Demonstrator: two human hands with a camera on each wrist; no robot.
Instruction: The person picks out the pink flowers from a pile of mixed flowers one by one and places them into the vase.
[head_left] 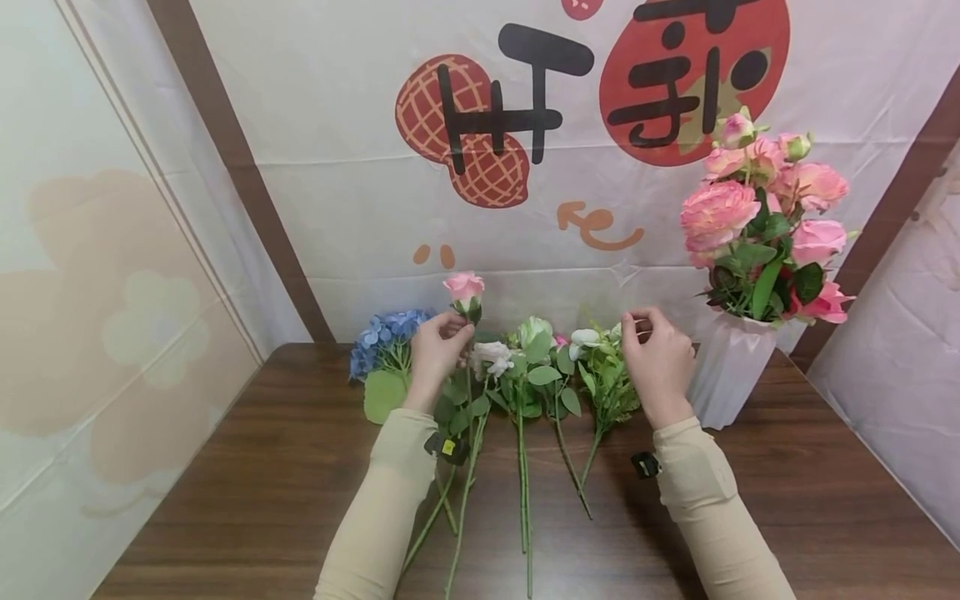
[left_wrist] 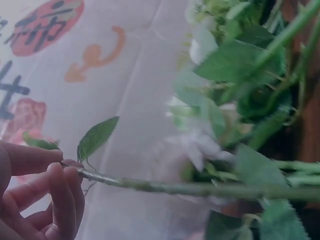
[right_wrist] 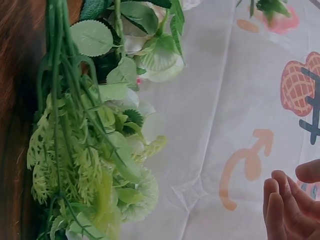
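My left hand (head_left: 435,354) pinches the stem of a pink rose (head_left: 464,288) just below its bloom, holding it upright above the table. In the left wrist view, thumb and fingertips meet on the green stem (left_wrist: 150,186) near a small leaf. My right hand (head_left: 660,358) hovers near the white vase (head_left: 729,375), its fingers loosely bent with nothing between them. Beside that hand are pale green and white flowers (right_wrist: 135,195) with feathery foliage. Between the hands lie a pale pinkish-white flower (head_left: 492,358) and a whitish-green bloom (head_left: 535,331) with long stems.
Pink flowers (head_left: 765,225) fill the vase at the right rear of the wooden table (head_left: 600,558). A blue hydrangea (head_left: 386,337) lies behind my left wrist. Along the table's back edge hangs a printed cloth (head_left: 337,225). Several stems point toward the front.
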